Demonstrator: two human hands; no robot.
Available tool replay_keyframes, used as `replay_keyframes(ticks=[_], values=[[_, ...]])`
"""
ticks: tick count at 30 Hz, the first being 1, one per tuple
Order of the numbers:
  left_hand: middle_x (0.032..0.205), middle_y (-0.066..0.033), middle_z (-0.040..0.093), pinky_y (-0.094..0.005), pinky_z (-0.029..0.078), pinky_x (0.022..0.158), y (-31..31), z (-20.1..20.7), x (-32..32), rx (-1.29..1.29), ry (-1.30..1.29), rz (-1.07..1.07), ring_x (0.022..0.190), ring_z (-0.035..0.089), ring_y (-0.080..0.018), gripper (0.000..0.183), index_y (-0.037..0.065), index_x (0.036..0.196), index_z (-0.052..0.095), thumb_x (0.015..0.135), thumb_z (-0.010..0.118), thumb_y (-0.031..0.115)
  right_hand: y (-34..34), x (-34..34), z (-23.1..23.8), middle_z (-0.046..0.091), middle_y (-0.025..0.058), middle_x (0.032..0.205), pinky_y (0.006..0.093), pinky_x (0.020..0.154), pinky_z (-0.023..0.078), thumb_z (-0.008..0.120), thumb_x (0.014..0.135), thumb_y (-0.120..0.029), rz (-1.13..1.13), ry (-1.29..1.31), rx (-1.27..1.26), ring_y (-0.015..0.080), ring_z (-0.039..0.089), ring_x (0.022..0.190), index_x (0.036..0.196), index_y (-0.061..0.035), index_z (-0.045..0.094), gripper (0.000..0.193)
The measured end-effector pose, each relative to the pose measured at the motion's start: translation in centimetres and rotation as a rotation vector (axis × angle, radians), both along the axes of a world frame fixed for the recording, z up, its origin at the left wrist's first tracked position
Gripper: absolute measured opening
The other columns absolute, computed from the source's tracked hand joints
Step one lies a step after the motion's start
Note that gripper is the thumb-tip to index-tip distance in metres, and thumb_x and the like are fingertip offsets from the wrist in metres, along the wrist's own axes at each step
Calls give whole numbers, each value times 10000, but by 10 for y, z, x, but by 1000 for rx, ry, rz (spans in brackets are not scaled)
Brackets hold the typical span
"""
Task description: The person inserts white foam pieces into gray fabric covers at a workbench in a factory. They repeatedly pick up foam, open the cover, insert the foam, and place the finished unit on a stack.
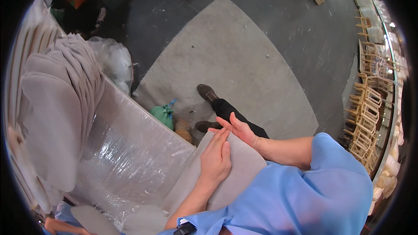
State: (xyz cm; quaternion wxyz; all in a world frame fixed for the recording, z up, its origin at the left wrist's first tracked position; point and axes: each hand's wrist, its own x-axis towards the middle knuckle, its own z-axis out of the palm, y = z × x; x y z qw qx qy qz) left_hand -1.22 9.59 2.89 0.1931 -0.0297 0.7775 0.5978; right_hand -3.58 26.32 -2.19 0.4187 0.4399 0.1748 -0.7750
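A flat beige-grey fabric panel (244, 169) leans against my blue-shirted body, its far corner raised. My left hand (215, 159) lies flat on top of it, fingers together and pointing toward that corner. My right hand (240, 129) cups the panel's far edge from the right, with its palm turned up and the fingers spread. The fingertips of both hands almost meet at the corner.
A stack of similar beige panels (65, 91) rises on the left beside a surface wrapped in clear plastic film (130, 148). On the floor are a green bag (163, 114), a clear plastic sack (114, 61), a grey mat (226, 56) and my dark shoes (207, 92). Wooden chair frames (365, 117) are stacked at the right.
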Motion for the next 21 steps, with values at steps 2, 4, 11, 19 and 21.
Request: replay_keyframes(ticks=[2, 4, 11, 19, 21], values=[[1360, -217, 686, -424, 502, 1088, 3, -6, -2, 2, 20, -6, 1277, 657, -360, 331, -16, 1303, 692, 1062, 558, 167, 0, 7, -11, 443, 177, 1634, 491, 1205, 398, 444, 1041, -724, -23, -29, -30, 310, 503, 1432, 1610, -237, 391, 750], [1351, -213, 697, -422, 492, 1097, 4, -10, -3, -8, 16, -26, 1267, 666, -351, 343, -24, 1305, 690, 1082, 526, 179, -5, 16, -20, 460, 185, 1624, 493, 1199, 407, 467, 1041, -712, -50, -47, -102, 317, 520, 1418, 1590, -239, 424, 725], [1322, -212, 703, -405, 490, 1085, -3, -23, -10, 64, -158, -4, 1245, 668, -336, 392, -23, 1339, 668, 1105, 471, 222, -18, 24, -45, 437, 184, 1618, 482, 1201, 393, 465, 1027, -740, -14, -50, 101, 313, 464, 1458, 1679, -272, 261, 827], [1568, -210, 492, -435, 347, 1227, -11, -43, 11, 229, -184, 213, 1459, 480, -322, 504, -24, 1570, 394, 1156, 373, 262, -8, -51, 51, 70, 161, 1787, 417, 1319, 148, 330, 1099, -656, 771, 550, 365, 290, 84, 1649, 1700, -43, -28, 930], [1591, -216, 453, -447, 328, 1237, -11, -41, 9, 288, -164, 272, 1476, 453, -338, 520, -11, 1594, 341, 1156, 366, 266, -13, -54, 55, 128, 174, 1777, 433, 1302, 228, 342, 1119, -593, 1035, 521, 357, 299, 164, 1635, 1709, -73, -12, 862]])
